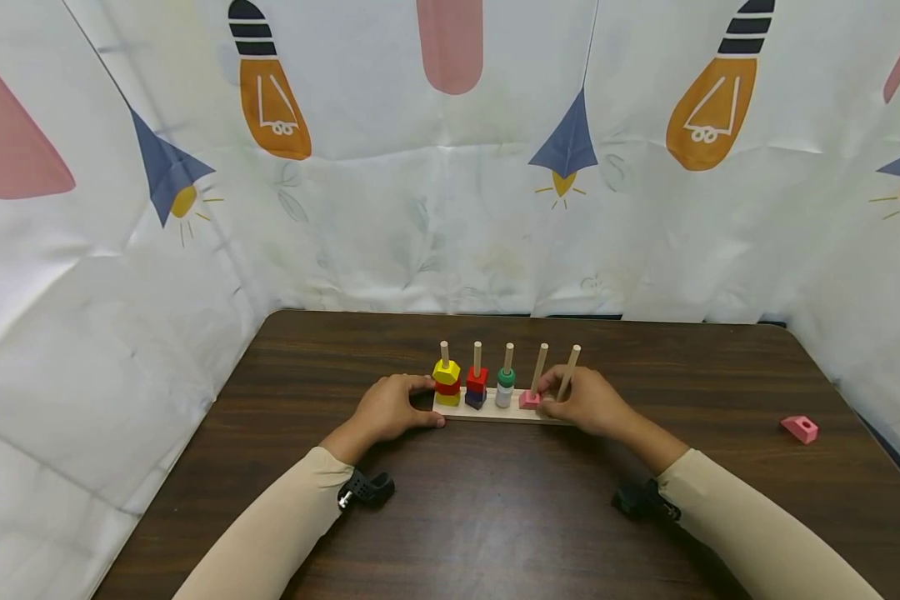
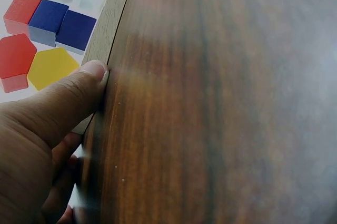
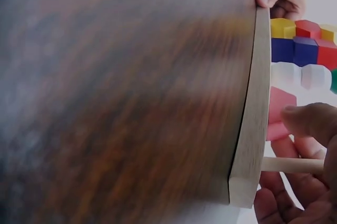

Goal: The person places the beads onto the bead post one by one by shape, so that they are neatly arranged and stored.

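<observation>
A wooden peg board [image 1: 504,414] with a row of upright pegs lies on the table. My left hand [image 1: 392,406] grips its left end, thumb along the front edge. Yellow and red hexagonal blocks [image 1: 447,383] fill the first peg; red and blue square blocks [image 1: 476,388] sit on the second, green and white round blocks [image 1: 505,389] on the third. Low on the fourth peg is a pink block [image 1: 528,400], which my right hand [image 1: 587,402] pinches between thumb and fingers. The bare fifth peg [image 3: 292,165] stands within the curve of that hand.
A loose pink block [image 1: 800,428] with a hole lies far to the right on the dark wooden table [image 1: 495,517]. Behind the table hangs a white curtain [image 1: 435,233] printed with lamps and bulbs. A black strap [image 1: 367,489] is round the left wrist.
</observation>
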{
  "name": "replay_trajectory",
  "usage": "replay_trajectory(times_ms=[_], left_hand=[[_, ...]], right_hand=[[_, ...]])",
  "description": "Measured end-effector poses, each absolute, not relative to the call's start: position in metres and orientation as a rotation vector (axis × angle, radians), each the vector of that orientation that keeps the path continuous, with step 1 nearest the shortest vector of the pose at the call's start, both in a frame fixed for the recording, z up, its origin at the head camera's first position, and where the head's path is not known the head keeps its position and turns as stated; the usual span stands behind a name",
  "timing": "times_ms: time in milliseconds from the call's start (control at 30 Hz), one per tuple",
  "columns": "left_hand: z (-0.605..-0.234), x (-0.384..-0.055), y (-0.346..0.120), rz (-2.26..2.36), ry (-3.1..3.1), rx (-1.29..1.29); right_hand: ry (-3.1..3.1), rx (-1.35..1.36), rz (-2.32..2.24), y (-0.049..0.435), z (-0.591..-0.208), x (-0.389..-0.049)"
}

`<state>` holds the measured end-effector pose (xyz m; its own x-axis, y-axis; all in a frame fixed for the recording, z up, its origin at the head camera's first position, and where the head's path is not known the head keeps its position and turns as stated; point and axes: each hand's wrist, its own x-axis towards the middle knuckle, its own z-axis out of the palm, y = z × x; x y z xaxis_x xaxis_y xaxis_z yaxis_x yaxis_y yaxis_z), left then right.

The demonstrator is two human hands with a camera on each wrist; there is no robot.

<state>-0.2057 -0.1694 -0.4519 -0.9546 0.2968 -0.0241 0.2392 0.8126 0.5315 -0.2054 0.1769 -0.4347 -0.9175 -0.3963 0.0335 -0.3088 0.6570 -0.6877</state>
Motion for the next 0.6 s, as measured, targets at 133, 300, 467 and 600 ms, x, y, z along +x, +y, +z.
replay_trajectory(times_ms=[133, 300, 467, 600], left_hand=[[-0.451, -0.205, -0.169, 0.824, 2.889, 0.425], [-0.451, -0.205, -0.169, 0.826, 2.89, 0.423], [-0.45, -0.205, -0.169, 0.825, 2.89, 0.429], [-0.451, -0.205, -0.169, 0.819, 2.891, 0.43]], right_hand=[[2.774, -0.59, -1.088, 0.181, -0.434, -0.203], [2.811, -0.58, -1.067, 0.195, -0.433, -0.199], [2.855, -0.555, -1.03, 0.217, -0.431, -0.193], [2.886, -0.514, -1.011, 0.242, -0.428, -0.187]])
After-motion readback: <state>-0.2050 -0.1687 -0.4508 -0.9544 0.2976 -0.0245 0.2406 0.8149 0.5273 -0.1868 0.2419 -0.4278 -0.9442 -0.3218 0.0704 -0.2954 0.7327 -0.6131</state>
